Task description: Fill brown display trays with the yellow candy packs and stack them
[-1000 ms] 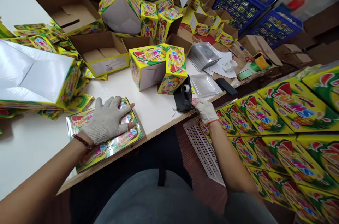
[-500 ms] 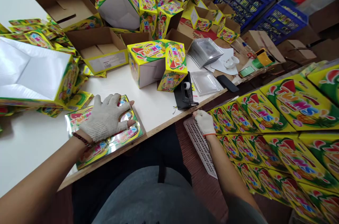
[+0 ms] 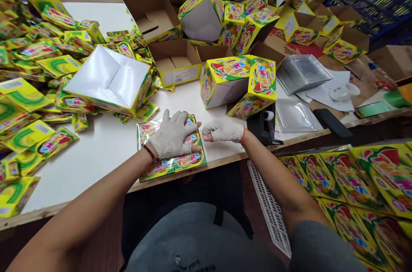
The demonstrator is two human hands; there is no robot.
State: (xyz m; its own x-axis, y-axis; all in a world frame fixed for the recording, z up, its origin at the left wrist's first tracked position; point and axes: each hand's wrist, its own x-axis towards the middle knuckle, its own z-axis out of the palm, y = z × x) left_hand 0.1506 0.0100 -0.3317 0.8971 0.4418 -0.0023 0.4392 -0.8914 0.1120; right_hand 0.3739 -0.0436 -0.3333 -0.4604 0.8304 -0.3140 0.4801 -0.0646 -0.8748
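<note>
My left hand, in a knitted glove with bare fingertips, lies flat with fingers spread on a clear plastic cover over several yellow-green TWINS packs. This covered set rests at the table's front edge. Just off its right side is my right hand, gloved too, with thumb and fingers pinched together. Whatever they hold, if anything, is too small to make out. A black tape dispenser stands to the right of that hand, partly hidden by the boxes and forearm.
Closed TWINS boxes stand behind my hands, beside an open carton. An upturned white-lined box sits among loose packs on the left. Clear plastic lids lie right, past the dispenser. Stacked boxes and a plastic basket are below the table edge.
My right hand has come from below the table edge, near the dispenser, to the right side of the covered packs. My left hand stays spread on them. The view has turned left.
</note>
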